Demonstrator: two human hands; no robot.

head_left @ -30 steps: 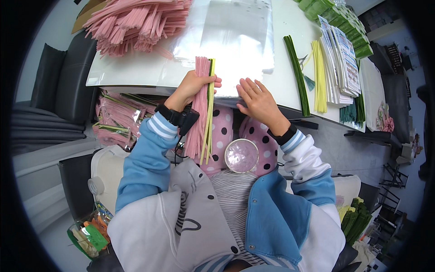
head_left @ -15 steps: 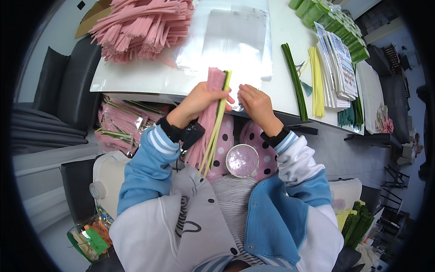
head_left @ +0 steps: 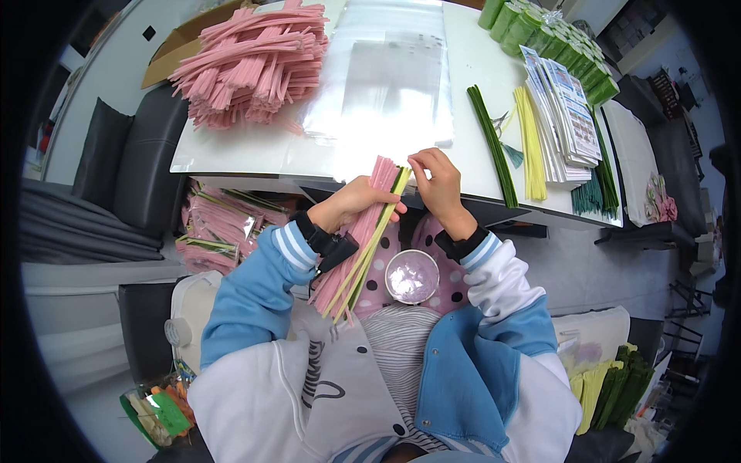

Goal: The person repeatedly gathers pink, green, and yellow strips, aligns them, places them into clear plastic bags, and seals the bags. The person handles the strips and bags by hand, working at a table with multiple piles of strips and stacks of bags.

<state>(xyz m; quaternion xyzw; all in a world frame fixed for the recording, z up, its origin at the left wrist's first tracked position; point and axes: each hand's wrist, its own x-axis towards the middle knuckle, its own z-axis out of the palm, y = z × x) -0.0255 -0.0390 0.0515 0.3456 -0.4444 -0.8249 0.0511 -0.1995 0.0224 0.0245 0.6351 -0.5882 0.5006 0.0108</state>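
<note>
My left hand [head_left: 356,202] is closed around a slanting bundle of pink pipe cleaners [head_left: 363,231], with a few yellow pipe cleaners [head_left: 373,245] and dark green ones along its right side. The bundle's lower ends hang over my lap. My right hand [head_left: 440,185] is at the bundle's upper end, thumb and fingertips pinched together beside the yellow tips. Whether something thin lies in that pinch is too small to make out. A round tub with a pale rim [head_left: 412,276] rests between my thighs, under the hands.
On the white table [head_left: 231,158] are a large heap of pink pipe cleaners [head_left: 255,65], clear plastic bags [head_left: 386,77], green pipe cleaners [head_left: 492,143], yellow ones [head_left: 530,147], printed sheets [head_left: 563,116] and green rolls [head_left: 552,46]. Bagged pink bundles [head_left: 220,224] lie below its left side.
The bundle and my left hand have come down toward my lap. My right hand's fingers have gone from beside the bundle to a pinch at its upper tips. The view has shifted slightly.
</note>
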